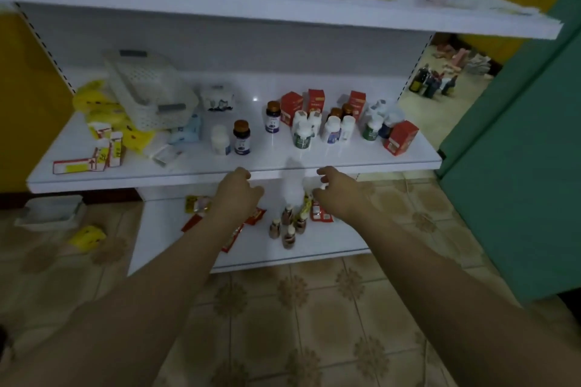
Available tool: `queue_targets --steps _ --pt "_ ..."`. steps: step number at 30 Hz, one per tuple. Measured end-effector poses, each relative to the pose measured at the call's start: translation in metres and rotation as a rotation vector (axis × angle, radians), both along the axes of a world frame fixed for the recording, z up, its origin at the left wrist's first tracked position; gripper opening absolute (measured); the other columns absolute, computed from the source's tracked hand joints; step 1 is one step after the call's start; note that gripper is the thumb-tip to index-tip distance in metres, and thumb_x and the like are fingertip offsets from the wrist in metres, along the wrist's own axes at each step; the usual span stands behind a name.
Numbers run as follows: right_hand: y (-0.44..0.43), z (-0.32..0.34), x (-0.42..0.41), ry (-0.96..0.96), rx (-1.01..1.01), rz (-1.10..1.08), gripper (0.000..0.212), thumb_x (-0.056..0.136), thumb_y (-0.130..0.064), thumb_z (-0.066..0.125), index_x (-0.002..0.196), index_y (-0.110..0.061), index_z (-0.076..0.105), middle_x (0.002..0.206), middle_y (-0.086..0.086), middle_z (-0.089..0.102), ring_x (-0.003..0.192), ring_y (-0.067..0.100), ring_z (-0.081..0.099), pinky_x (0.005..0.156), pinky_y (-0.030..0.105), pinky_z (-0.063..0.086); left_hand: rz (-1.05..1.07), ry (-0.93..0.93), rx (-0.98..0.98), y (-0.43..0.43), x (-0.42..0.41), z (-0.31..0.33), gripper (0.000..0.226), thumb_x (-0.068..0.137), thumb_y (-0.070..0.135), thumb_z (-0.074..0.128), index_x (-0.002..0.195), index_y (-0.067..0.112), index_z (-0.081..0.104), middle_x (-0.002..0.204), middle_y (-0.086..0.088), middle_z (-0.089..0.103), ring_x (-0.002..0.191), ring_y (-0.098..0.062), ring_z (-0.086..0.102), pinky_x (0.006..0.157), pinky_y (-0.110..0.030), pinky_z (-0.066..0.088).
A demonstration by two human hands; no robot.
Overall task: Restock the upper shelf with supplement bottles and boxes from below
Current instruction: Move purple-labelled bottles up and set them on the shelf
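Small brown bottles [287,226] stand in a tight cluster near the front edge of the bottom shelf [176,229], with red packets [320,214] lying just beside them on the right. Both hands reach in under the front edge of the middle shelf [157,179], above that cluster. The left hand [239,188] has loosely curled fingers and holds nothing. The right hand [339,192] is curled too, with something pale at its fingertips, but the blur hides whether it grips anything. On the middle shelf, white bottles [331,130] and red boxes [401,137] crowd toward the right end. A dark brown-capped bottle [241,138] stands nearer the middle, and a white basket [147,91] sits tilted toward the back left corner. More bottles line the top shelf [188,14].
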State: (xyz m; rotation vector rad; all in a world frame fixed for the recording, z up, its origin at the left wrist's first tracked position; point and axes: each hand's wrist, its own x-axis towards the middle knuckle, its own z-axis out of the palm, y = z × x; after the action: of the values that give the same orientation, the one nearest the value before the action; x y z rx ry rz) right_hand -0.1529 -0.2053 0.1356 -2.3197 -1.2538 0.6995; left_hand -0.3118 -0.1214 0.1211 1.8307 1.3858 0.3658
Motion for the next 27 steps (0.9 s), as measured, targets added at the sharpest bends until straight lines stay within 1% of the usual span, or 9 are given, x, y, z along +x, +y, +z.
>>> queue_targets --steps 5,8,11,13,17,19,21,23,27 --pt "0.041 -0.026 0.022 0.023 -0.02 0.025 0.055 0.093 -0.015 0.051 0.145 -0.01 0.033 0.136 0.013 0.049 0.121 0.028 0.051 0.091 0.029 0.044 0.086 -0.009 -0.024 0.035 0.015 -0.028 0.046 0.091 0.022 0.057 0.131 0.003 0.043 0.126 -0.015 0.052 0.107 -0.027 0.054 0.089 -0.031 0.047" --pt "0.08 -0.044 0.032 0.029 -0.023 0.033 0.055 0.092 -0.012 0.052 0.144 -0.01 0.034 0.134 0.013 0.052 0.122 0.027 0.049 0.094 0.032 0.044 0.098 0.004 -0.011 0.07 0.026 -0.045 0.052 0.092 0.024 0.057 0.136 0.003 0.04 0.133 -0.017 0.048 0.118 -0.03 0.051 0.097 -0.035 0.046" --pt "0.12 -0.063 0.038 0.055 -0.039 0.029 0.056 0.091 -0.012 0.053 0.143 -0.009 0.035 0.135 0.013 0.051 0.124 0.027 0.048 0.098 0.033 0.044 0.088 0.021 -0.017 0.108 0.037 -0.061 0.057 0.093 0.025 0.056 0.14 0.001 0.035 0.138 -0.017 0.045 0.124 -0.029 0.047 0.1 -0.031 0.038" --pt "0.146 -0.077 0.043 0.066 -0.046 0.038 0.057 0.091 -0.014 0.054 0.144 -0.009 0.034 0.137 0.013 0.049 0.127 0.027 0.047 0.102 0.03 0.04 0.09 0.019 -0.021 0.132 0.046 -0.07 0.054 0.093 0.024 0.054 0.138 0.0 0.036 0.137 -0.017 0.046 0.125 -0.028 0.045 0.093 -0.025 0.035" --pt "0.195 -0.102 0.056 0.127 -0.047 0.024 0.062 0.092 -0.015 0.055 0.147 -0.009 0.028 0.144 0.011 0.043 0.131 0.025 0.044 0.103 0.027 0.037 0.114 0.034 -0.047 0.174 0.068 -0.086 0.039 0.093 0.021 0.055 0.124 -0.001 0.045 0.126 -0.018 0.052 0.118 -0.029 0.05 0.074 -0.019 0.03" --pt "0.222 -0.113 0.065 0.166 -0.047 0.005 0.066 0.092 -0.015 0.055 0.15 -0.009 0.022 0.147 0.01 0.039 0.133 0.026 0.041 0.103 0.027 0.037 0.145 0.024 -0.072 0.194 0.08 -0.095 0.029 0.092 0.019 0.058 0.111 0.003 0.044 0.116 -0.019 0.054 0.107 -0.03 0.054 0.073 -0.021 0.032" --pt "0.249 -0.124 0.075 0.168 -0.043 -0.011 0.072 0.091 -0.017 0.056 0.151 -0.011 0.015 0.149 0.01 0.034 0.135 0.027 0.039 0.108 0.031 0.036 0.177 0.007 -0.09 0.21 0.091 -0.104 0.036 0.09 0.018 0.061 0.116 0.0 0.043 0.12 -0.021 0.053 0.107 -0.031 0.054 0.08 -0.027 0.038" --pt "0.275 -0.133 0.086 0.159 0.0 -0.044 0.074 0.09 -0.016 0.059 0.15 -0.013 0.015 0.147 0.01 0.037 0.132 0.027 0.042 0.103 0.031 0.038 0.21 -0.017 -0.093 0.225 0.102 -0.113 0.048 0.088 0.015 0.063 0.125 -0.003 0.039 0.123 -0.021 0.051 0.113 -0.033 0.053 0.09 -0.032 0.041" --pt "0.324 -0.148 0.105 0.156 0.18 -0.127 0.081 0.085 -0.023 0.064 0.15 -0.021 0.016 0.139 0.007 0.045 0.124 0.029 0.048 0.1 0.036 0.042 0.285 -0.115 -0.042 0.252 0.117 -0.132 0.051 0.087 0.015 0.065 0.127 0.0 0.038 0.103 -0.008 0.045 0.095 -0.024 0.049 0.077 -0.026 0.036"
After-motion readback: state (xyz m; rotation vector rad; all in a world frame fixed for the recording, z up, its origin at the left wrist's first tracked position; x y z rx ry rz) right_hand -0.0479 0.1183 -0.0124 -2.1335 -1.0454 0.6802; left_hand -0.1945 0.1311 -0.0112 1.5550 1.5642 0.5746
